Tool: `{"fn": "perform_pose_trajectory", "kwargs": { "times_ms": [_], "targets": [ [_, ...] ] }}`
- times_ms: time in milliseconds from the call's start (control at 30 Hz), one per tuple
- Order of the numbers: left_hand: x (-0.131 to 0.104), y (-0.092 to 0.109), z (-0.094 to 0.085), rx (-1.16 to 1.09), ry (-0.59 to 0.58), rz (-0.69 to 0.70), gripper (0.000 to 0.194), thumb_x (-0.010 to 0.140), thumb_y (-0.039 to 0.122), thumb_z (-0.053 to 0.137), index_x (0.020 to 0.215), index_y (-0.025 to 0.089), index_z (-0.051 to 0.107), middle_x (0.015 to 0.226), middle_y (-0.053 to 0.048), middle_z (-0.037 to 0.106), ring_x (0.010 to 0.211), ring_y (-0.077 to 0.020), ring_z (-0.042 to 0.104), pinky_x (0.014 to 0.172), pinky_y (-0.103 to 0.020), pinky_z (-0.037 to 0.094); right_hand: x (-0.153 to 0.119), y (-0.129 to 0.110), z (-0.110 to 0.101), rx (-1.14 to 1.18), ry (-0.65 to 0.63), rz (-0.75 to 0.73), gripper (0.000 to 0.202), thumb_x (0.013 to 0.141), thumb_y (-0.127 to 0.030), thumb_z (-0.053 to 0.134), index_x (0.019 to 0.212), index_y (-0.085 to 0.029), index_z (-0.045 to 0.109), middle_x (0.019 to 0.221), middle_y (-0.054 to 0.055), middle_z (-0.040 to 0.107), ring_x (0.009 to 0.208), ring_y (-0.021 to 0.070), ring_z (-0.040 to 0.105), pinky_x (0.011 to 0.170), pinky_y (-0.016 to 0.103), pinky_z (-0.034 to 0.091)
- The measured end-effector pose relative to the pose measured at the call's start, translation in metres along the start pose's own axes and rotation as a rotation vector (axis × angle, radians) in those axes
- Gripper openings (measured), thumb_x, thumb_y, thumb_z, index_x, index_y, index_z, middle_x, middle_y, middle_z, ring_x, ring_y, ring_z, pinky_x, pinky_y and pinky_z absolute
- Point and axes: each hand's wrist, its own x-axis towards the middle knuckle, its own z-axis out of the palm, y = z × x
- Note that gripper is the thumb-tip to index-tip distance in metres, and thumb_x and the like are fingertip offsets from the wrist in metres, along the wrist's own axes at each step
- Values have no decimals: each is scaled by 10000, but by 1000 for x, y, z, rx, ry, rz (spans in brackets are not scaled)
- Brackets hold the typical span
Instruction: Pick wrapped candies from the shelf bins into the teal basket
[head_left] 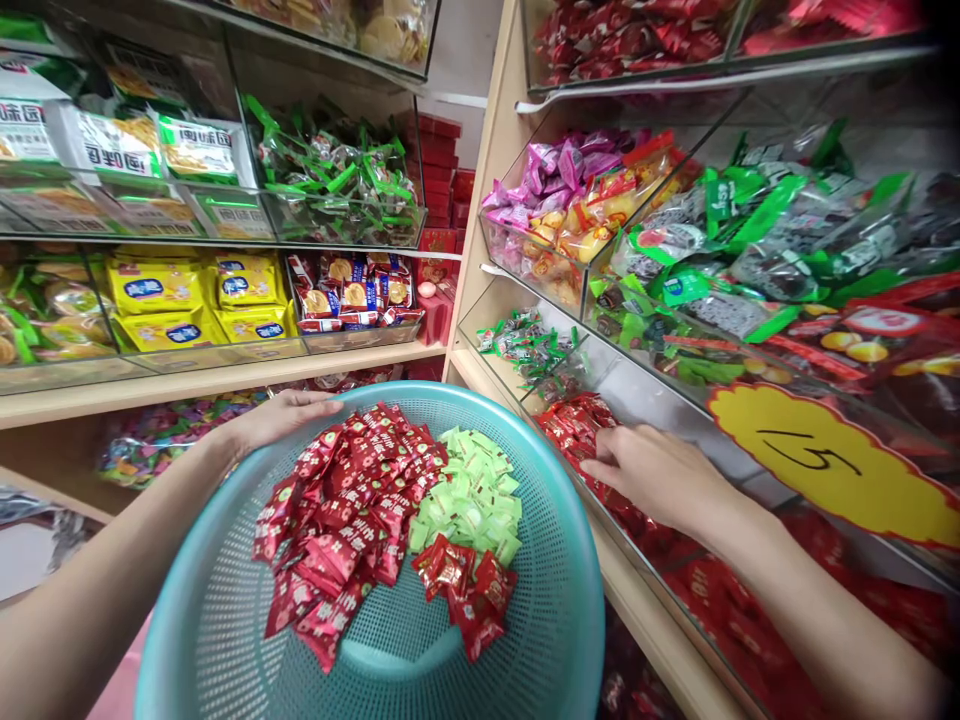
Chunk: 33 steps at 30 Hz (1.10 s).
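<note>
A turquoise plastic mesh basket [559, 600] fills the lower middle of the head view. My left hand [281, 420] grips its far left rim, thumb side hidden behind the edge. Inside lie dark red flower-print packets [352, 490], small pale green packets [472, 490] and a few shiny red wrapped candies [465, 590]. My right hand [649, 470] is right of the basket, down at a shelf bin of similar red wrapped candies [574, 425]. Its fingers curl inward, and whatever they hold is hidden.
Clear-walled bins of snacks line both sides: yellow packets [191, 300], green-ended packs [337, 180], purple candies [555, 165]. A yellow price tag [825, 465] marked 15 juts out near my right forearm. A wooden upright [487, 140] stands at the corner.
</note>
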Motion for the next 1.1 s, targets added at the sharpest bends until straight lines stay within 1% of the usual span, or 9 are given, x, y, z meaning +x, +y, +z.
{"fn": "perform_pose_trajectory", "kwargs": {
  "times_ms": [133, 333, 600, 700, 800, 867, 933, 1033, 1100],
  "targets": [
    [-1, 1, 1, 15, 12, -14, 595, 534, 553, 668, 1005, 189, 651, 859, -30, 719, 705, -176, 641, 667, -267, 493, -3, -4, 4, 1, -96, -35, 236, 825, -364, 458, 757, -188, 598, 860, 91, 637, 865, 247, 592, 647, 312, 388],
    [-5, 1, 2, -12, -16, -12, 580, 552, 541, 665, 1017, 193, 646, 867, -29, 719, 685, -165, 638, 646, -250, 486, -1, -3, 6, 27, -94, -53, 259, 828, -335, 421, 707, -196, 602, 808, 82, 643, 830, 242, 605, 624, 306, 391],
    [-3, 0, 0, 18, 23, -19, 592, 530, 539, 677, 1010, 193, 654, 862, -26, 719, 681, -162, 635, 656, -257, 484, 3, -4, 12, 2, -105, -33, 228, 804, -290, 420, 721, -205, 614, 806, 78, 643, 796, 234, 609, 598, 293, 370],
    [-7, 4, 2, 16, 11, -20, 586, 552, 535, 667, 1019, 180, 648, 864, -35, 719, 681, -163, 635, 658, -261, 483, 0, -2, 6, -21, -75, -28, 235, 809, -277, 407, 720, -200, 610, 781, 76, 639, 770, 226, 602, 579, 286, 348],
    [-8, 5, 3, 5, 17, -17, 569, 543, 539, 672, 991, 189, 661, 846, -29, 721, 673, -160, 633, 660, -262, 482, -9, 0, -6, -2, 27, -25, 249, 819, -323, 408, 709, -207, 599, 753, 62, 631, 707, 204, 578, 565, 282, 327],
    [-6, 5, 3, 2, 21, -12, 563, 523, 541, 681, 971, 199, 670, 850, -25, 721, 682, -161, 632, 669, -261, 482, -16, -5, -14, 107, 99, -84, 262, 823, -345, 408, 684, -215, 587, 721, 39, 621, 663, 174, 552, 566, 272, 319],
    [-5, 4, 3, 2, 17, -7, 555, 525, 540, 680, 967, 203, 671, 862, -23, 719, 691, -160, 632, 676, -262, 481, -23, -18, -16, 284, 112, -207, 267, 827, -333, 406, 657, -215, 576, 688, 14, 608, 643, 145, 527, 577, 259, 315],
    [-4, 2, 2, 4, 7, -11, 534, 557, 533, 665, 978, 204, 662, 854, -17, 720, 684, -158, 631, 681, -269, 480, -27, -48, -5, 515, -14, -404, 258, 816, -274, 415, 619, -199, 563, 631, -7, 580, 616, 113, 493, 563, 237, 300],
    [-4, 2, 2, 6, 1, -9, 521, 570, 529, 658, 977, 204, 662, 845, -16, 721, 675, -156, 629, 682, -272, 479, -24, -66, 8, 578, -115, -469, 239, 791, -219, 431, 589, -181, 553, 586, -13, 554, 573, 95, 462, 535, 226, 279]
  ]
}}
